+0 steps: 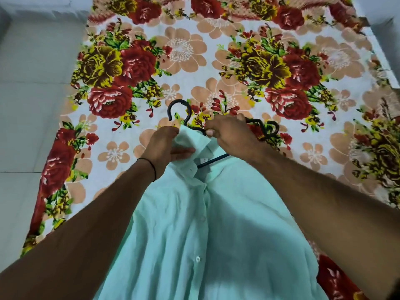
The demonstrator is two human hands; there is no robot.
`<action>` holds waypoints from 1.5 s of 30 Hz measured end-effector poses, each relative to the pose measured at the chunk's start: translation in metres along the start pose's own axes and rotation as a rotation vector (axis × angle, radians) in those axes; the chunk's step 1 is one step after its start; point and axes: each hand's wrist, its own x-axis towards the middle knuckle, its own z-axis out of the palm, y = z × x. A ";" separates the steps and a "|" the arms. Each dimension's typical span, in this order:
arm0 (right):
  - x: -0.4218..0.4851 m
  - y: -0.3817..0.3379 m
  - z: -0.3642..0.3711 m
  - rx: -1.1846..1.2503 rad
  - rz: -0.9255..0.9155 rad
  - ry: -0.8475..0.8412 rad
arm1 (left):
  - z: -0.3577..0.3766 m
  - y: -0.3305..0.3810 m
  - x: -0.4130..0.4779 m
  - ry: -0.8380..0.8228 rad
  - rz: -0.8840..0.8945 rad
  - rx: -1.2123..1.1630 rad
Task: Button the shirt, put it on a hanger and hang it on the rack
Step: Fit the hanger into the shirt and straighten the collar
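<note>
Shirt (207, 224) buttoned, hanger (263, 126) half-threaded at collar; left hand (164, 146) fingers pinching collar, right hand (231, 133) fingers clenching hanger; rack unseen, hanging pending.

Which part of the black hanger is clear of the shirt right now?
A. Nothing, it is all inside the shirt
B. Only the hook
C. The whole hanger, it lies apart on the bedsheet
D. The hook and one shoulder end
D: the hanger shows its hook above the collar and one shoulder end past the right hand, while a thin bar runs under the shirt collar held by the left hand.
</note>
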 end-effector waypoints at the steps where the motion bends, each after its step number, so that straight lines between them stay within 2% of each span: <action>1: 0.002 -0.003 0.004 0.006 0.000 -0.005 | 0.001 -0.001 0.001 0.003 0.015 0.069; 3: 0.003 -0.004 0.010 0.030 0.012 -0.026 | 0.001 -0.006 0.006 0.003 0.049 0.249; 5: -0.002 -0.001 0.015 0.083 0.050 0.039 | 0.001 -0.010 0.014 0.051 0.100 0.390; 7: -0.015 0.000 0.021 0.122 0.171 0.293 | -0.001 -0.014 0.023 0.150 0.134 0.420; 9: -0.032 -0.003 0.028 0.149 0.399 0.617 | -0.003 -0.018 0.030 0.224 0.152 0.416; 10: -0.042 -0.003 0.033 0.167 0.533 0.715 | -0.002 -0.021 0.033 0.240 0.156 0.421; 11: -0.048 -0.004 0.039 0.205 0.650 0.737 | -0.005 -0.023 0.035 0.252 0.165 0.426; 13: -0.058 -0.002 0.056 0.316 0.808 0.563 | -0.008 -0.026 0.037 0.280 0.185 0.438; 15: -0.065 0.002 0.071 0.357 0.833 0.308 | -0.011 -0.028 0.038 0.317 0.213 0.459; 16: -0.067 0.004 0.074 0.352 0.807 0.240 | -0.013 -0.029 0.037 0.332 0.229 0.464; 20: -0.068 0.023 0.068 0.429 0.708 0.287 | -0.018 -0.030 0.033 0.359 0.245 0.408; 22: -0.067 0.032 0.062 0.465 0.675 0.291 | -0.024 -0.027 0.027 0.379 0.289 0.460; 28: -0.060 0.039 0.059 0.674 0.710 0.237 | -0.032 -0.023 -0.003 0.405 0.514 0.980; 32: -0.059 0.034 0.061 0.806 0.720 0.211 | -0.031 -0.031 -0.017 0.383 0.471 1.279; 36: -0.060 0.030 0.058 0.920 0.683 0.249 | -0.026 -0.026 -0.022 0.408 0.389 1.172; 38: -0.061 0.031 0.056 1.002 0.670 0.274 | -0.019 -0.019 -0.022 0.401 0.487 1.100; 40: -0.062 0.032 0.054 1.020 0.654 0.253 | -0.010 -0.010 -0.019 0.346 0.654 1.108; 42: -0.063 0.033 0.053 0.981 0.626 0.237 | 0.003 -0.004 -0.009 0.217 0.767 1.208; 45: -0.064 0.033 0.053 0.967 0.572 0.260 | 0.027 0.000 0.008 0.007 0.672 1.325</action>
